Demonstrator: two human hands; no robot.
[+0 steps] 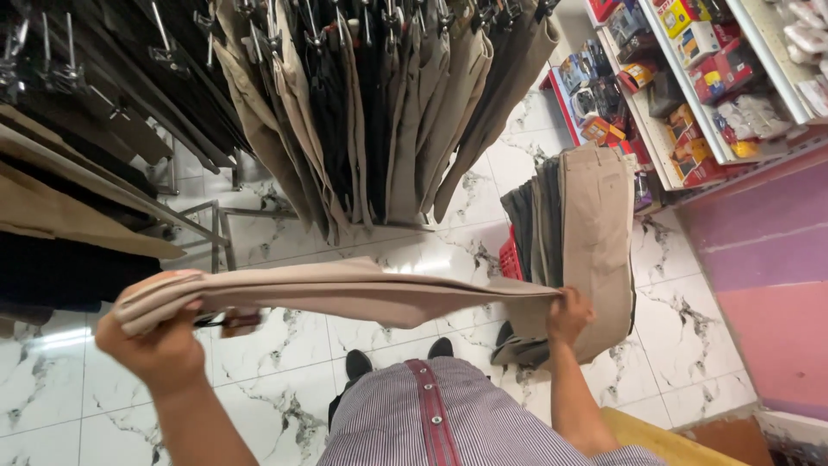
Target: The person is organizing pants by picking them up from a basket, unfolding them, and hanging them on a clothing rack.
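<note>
1. A person looks down at their own two hands, which stretch a folded pair of beige trousers (345,293) flat and level in front of their waist, above a white marble-patterned floor (276,380).
2. The left hand (159,345) grips one end, fingers clamped around the bunched cloth. A dark clip hanger (233,321) shows just beneath that end, so this looks like the waistband.
3. The right hand (567,315) pinches the other end, fingers closed on the fabric. Pulling from both ends seems to keep the legs straight and smooth.
4. Just beyond the right hand, more folded trousers (586,224) in beige and dark tones hang draped over a red basket (511,255).
5. Ahead, a rack of hanging trousers (379,112) fills the top of the view.
6. To the right, shelves (690,86) hold colourful boxes.
</note>
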